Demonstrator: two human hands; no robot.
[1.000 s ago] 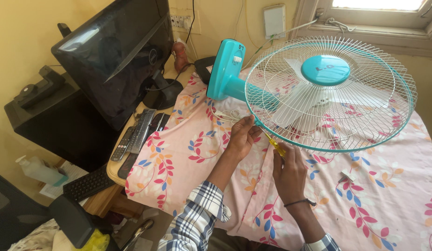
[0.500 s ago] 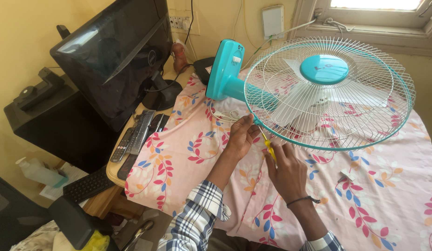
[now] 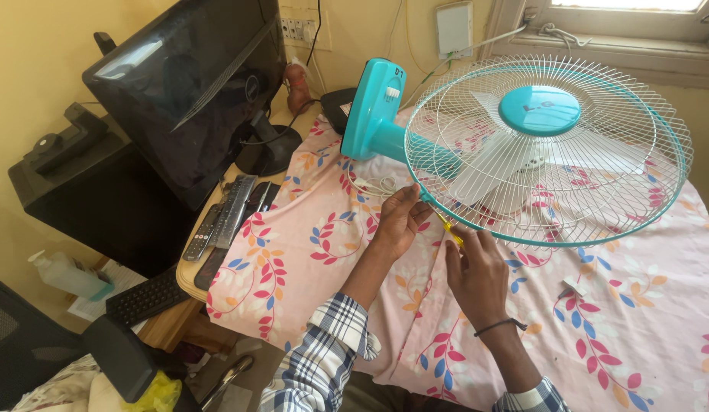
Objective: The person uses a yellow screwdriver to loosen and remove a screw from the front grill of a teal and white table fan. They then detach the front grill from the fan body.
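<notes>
The right hand [image 3: 476,271] has its fingers [image 3: 465,243] curled around a yellow screwdriver [image 3: 448,227], whose tip points up toward the lower rim of a fan [image 3: 538,149]. The left hand [image 3: 399,220] sits just beside it, its fingers [image 3: 412,197] pressed together against the same stretch of rim, at the guard's lower left edge. A thin dark band circles the right wrist, and both arms wear plaid sleeves [image 3: 324,355].

The fan lies tilted on its back — a large round guard of thin white wires with a teal ring around the edge and a teal cap at the centre. Pale blades show through the wires. A teal motor housing [image 3: 376,107] stands behind the guard at its left, with a white cord [image 3: 373,185] coiled below it.

The fan rests on a pink cloth [image 3: 309,244] printed with red and blue flowers, which covers the tabletop. A small white piece [image 3: 574,286] lies on the cloth to the right of the hands.

Left of the cloth are two remotes [image 3: 221,217], a black monitor [image 3: 186,91] and a black keyboard [image 3: 148,294] lower down.
</notes>
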